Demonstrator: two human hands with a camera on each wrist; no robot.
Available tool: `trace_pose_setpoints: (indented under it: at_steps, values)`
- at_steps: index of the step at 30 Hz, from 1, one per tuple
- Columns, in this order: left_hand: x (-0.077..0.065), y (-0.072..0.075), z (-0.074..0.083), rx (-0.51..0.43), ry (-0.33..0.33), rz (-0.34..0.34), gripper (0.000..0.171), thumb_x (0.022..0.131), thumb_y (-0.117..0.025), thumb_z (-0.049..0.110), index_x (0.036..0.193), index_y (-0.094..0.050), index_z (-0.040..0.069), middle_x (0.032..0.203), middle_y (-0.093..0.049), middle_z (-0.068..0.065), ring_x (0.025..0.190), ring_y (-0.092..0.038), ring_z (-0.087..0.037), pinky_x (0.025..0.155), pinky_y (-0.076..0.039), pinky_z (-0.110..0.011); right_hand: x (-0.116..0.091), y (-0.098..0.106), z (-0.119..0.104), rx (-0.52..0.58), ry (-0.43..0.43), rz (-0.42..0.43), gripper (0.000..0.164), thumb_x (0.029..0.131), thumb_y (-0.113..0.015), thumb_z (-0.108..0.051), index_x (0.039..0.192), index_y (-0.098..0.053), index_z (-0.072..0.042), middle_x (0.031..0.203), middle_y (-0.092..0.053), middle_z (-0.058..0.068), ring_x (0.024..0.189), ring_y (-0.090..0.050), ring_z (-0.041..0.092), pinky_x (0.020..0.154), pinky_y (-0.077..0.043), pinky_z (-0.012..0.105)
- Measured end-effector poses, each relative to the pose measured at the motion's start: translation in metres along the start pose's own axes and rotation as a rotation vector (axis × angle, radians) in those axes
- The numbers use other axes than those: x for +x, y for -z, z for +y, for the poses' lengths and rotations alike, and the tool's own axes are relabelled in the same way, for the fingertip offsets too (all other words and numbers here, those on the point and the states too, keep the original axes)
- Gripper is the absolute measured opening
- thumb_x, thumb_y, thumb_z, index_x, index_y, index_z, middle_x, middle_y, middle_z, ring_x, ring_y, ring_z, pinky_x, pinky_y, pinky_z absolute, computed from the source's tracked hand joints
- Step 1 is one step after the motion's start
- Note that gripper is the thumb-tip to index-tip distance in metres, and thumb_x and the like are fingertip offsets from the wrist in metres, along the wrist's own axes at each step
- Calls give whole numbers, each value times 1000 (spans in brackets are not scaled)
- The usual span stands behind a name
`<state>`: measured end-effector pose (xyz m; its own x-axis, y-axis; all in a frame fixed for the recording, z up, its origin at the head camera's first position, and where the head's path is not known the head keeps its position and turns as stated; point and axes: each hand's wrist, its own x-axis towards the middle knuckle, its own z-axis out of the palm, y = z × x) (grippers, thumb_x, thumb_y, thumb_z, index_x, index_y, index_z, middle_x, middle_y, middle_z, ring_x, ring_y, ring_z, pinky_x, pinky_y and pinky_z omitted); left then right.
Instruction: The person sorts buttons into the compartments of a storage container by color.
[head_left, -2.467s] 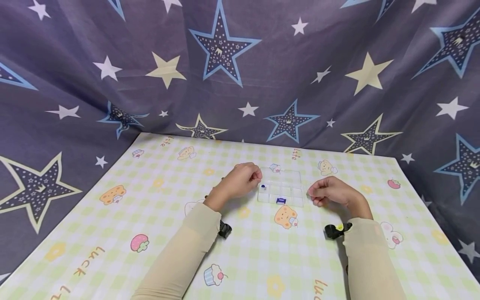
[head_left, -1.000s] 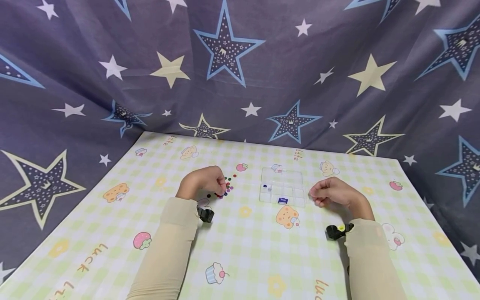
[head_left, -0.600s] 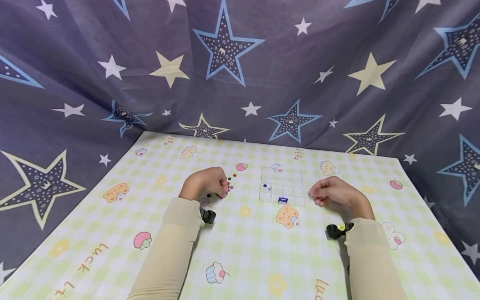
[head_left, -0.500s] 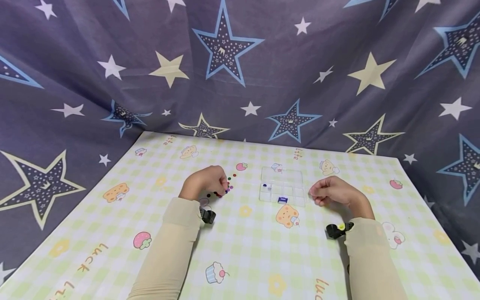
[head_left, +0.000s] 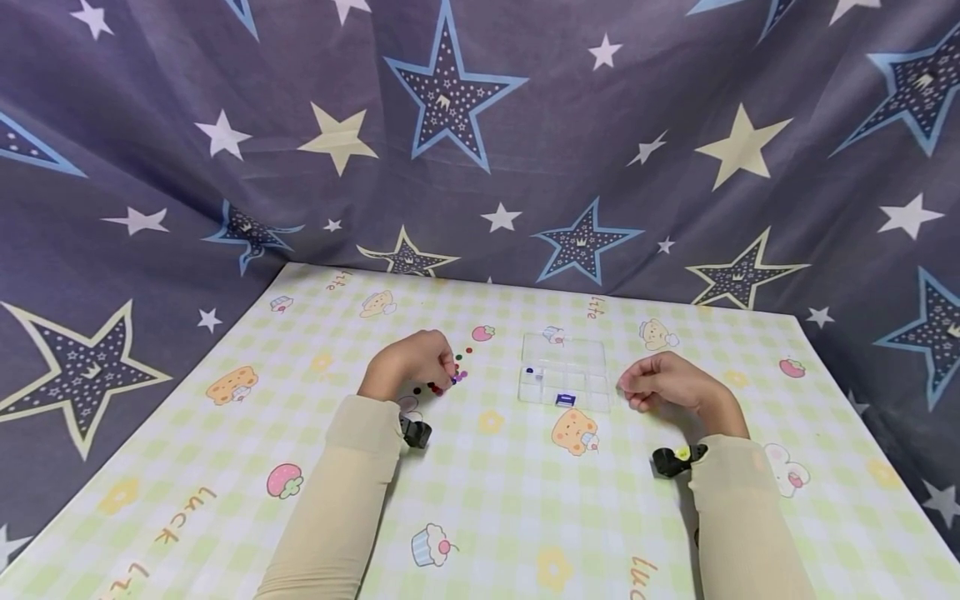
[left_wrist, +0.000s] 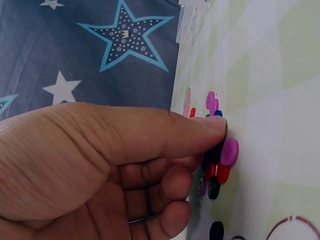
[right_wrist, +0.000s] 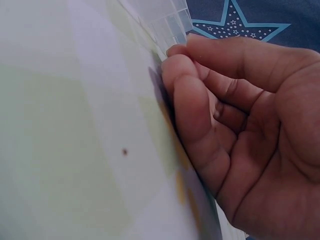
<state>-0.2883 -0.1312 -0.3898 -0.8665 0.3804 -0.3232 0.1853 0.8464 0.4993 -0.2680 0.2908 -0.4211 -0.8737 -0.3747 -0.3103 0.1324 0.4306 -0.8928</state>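
Observation:
My left hand point(head_left: 418, 363) reaches into a small cluster of flat round beads on the table. In the left wrist view its thumb and index fingertips touch the pile, beside a dark blue bead point(left_wrist: 215, 150) and a purple bead point(left_wrist: 230, 152). Whether they pinch a bead is hidden by the thumb. A clear compartment box point(head_left: 583, 351) lies with its lid open, a blue bead point(head_left: 529, 371) in one left compartment. My right hand point(head_left: 664, 385) rests on the table just right of the box, fingers loosely curled and thumb against index, with nothing visible in them.
Red beads point(head_left: 469, 351) and green beads point(head_left: 459, 357) lie beyond the left fingers, a black bead point(head_left: 417, 391) nearer the wrist. The box has a blue label point(head_left: 566, 400) at its front. A starred curtain point(head_left: 480, 150) hangs behind the table point(head_left: 487, 517).
My left hand has gone from the box's left side to the beads, then shifted slightly there, and a dark blue bead shows at its fingertips. My right hand has stayed put.

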Motion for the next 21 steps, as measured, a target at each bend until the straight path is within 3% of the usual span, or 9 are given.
trace_pose_setpoints:
  at_steps: [21]
  values:
    - [-1, -1, 1, -8, -6, -23, 9, 85, -75, 3, 80, -74, 11, 79, -71, -2, 62, -51, -17, 60, -44, -31, 2, 1, 4, -9, -8, 12, 20, 101, -63, -9, 106, -70, 9, 85, -71, 12, 70, -65, 17, 67, -58, 31]
